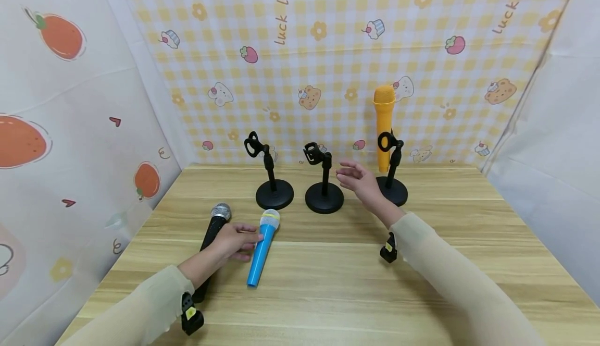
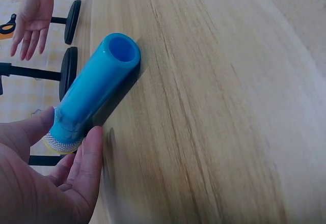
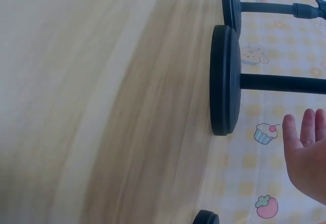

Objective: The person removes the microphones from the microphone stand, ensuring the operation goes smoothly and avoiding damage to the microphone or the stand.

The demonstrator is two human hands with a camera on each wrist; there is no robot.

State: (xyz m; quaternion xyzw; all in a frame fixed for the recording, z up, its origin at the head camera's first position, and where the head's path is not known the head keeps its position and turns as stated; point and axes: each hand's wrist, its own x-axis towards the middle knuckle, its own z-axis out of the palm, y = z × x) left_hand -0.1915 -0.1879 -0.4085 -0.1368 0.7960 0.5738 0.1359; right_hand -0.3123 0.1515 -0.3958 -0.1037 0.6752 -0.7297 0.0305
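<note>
Our left hand (image 1: 236, 240) rests loose-fingered against the blue microphone (image 1: 262, 247), lying lengthwise toward the tabletop's far edge; our right hand (image 1: 358, 177) hovers with fingers spread beside the middle stand (image 1: 323, 179).

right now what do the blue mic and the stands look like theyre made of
The blue microphone looks like smooth, slightly glossy plastic: a hollow open tube end, with a fine silvery mesh head that seems metal or metallised. The left hand touches it. The empty middle stand has a matte black disc base and thin post, probably painted metal, with a likely plastic clip. The table shows a wood-grain finish, possibly laminate.
</note>
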